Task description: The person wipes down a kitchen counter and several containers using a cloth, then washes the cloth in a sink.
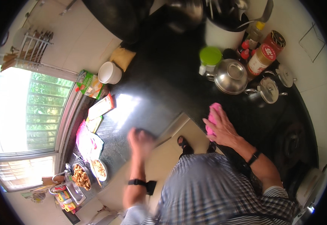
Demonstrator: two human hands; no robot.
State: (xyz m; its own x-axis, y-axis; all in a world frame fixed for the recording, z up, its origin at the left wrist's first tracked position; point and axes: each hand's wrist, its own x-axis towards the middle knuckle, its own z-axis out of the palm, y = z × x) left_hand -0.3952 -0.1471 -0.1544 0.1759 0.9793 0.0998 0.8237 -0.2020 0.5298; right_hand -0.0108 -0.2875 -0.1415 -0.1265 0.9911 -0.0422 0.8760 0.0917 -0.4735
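Note:
My right hand (223,129) is on a pink cloth (213,118) at the edge of the black countertop (177,84), its fingers spread over the cloth. At the counter's other edge is my left hand (142,140), blurred; a dark patch beside it cannot be made out, nor whether the hand holds anything. Ahead of the right hand stand a domed steel lid or bowl (231,76), a jar with a green lid (210,57) and small lidded steel pots (268,90).
Sauce bottles (260,60) and a white container of utensils (222,33) stand at the back right. By the window are a white tub (110,73), food packets (101,106), scissors (80,159), a bowl of brown food (81,177) and a sink (75,191).

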